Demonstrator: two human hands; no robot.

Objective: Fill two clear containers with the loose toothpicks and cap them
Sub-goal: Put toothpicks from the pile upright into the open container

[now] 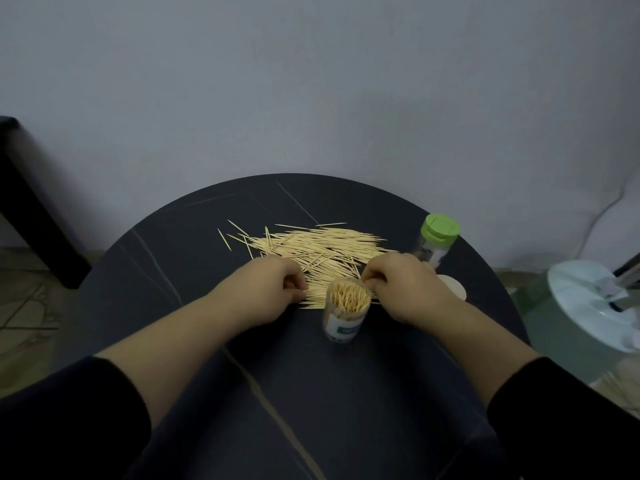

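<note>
While the nearly full open jar [346, 308] stood on the desk [207, 341] against the toothpicks [318, 249], the left grip [273, 292] curled round some at their near edge and the right grip [398, 292] pinched a few by the rim. Small aligned bunches would likely pack best. Fingertips were hidden; a white cap [454, 289] peeked from behind the right grip.

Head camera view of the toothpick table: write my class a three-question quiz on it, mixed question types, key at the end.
1. True or false: the clear plastic container with the green cap lies on its side.
2. The uncapped clear plastic container holds: A nothing, B thin wooden toothpicks standing on end, C water.
3. Which hand is nearer the green-capped one?
Key: 1 false, it stands upright; 2 B; 3 the right hand.
</note>
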